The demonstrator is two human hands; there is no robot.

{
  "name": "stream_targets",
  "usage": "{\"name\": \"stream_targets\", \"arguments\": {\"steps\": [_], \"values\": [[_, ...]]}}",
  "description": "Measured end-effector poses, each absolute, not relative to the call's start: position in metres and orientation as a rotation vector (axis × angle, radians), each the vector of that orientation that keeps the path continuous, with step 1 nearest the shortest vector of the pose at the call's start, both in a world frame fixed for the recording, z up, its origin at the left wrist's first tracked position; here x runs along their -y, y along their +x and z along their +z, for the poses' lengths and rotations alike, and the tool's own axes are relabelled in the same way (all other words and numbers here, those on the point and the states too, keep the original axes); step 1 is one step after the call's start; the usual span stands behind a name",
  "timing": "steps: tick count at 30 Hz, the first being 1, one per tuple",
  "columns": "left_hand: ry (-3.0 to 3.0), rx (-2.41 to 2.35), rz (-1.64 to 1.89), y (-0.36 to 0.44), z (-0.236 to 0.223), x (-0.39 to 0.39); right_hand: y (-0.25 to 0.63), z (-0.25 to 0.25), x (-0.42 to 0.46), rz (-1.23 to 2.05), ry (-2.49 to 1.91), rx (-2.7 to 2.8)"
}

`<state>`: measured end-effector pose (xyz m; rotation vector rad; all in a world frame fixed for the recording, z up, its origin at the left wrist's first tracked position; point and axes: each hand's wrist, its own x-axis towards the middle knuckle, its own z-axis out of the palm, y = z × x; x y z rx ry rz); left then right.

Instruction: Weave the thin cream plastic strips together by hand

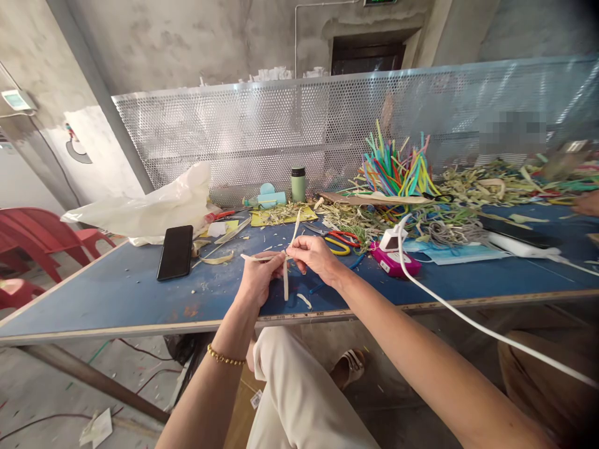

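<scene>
My left hand (258, 277) pinches pale, flat plant-fibre strips (286, 285), which look like dried husk. My right hand (314, 254) grips the same strips from the other side, its fingertips touching those of the left. One end points up and away, one hangs toward the table edge, and another lies across my left hand. Where they cross is partly covered by my fingers. A small loose pale scrap (304, 300) lies just below my hands. Behind the right hand are red-handled scissors (345, 237) and a yellow handle loop (337, 247).
A black phone (175, 253) lies left on the blue table (116, 293). Right are a magenta box (393, 260) with a white charger and cable (449, 305). Behind stand a green bottle (298, 184), colourful stems (397, 167) and husk scraps (486, 184). Another person's hand (587, 202) shows far right.
</scene>
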<state>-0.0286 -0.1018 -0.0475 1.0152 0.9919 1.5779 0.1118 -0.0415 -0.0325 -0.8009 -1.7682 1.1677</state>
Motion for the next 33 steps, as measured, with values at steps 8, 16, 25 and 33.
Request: {"name": "stream_targets", "arguments": {"steps": [8,16,25,33], "values": [[0.876,-0.956,1.596,-0.030,-0.047,0.101,0.110,-0.034,0.041,1.150,-0.828,1.780],[0.892,-0.989,1.713,-0.033,-0.048,0.091,0.118,-0.031,0.043,0.511,-0.942,1.920],[0.858,-0.983,1.634,-0.036,-0.046,0.092,0.117,-0.038,0.046,0.759,-0.839,2.077],[0.794,-0.991,1.635,-0.037,-0.043,0.093,0.121,-0.032,0.050,0.838,-0.871,2.119]]}}
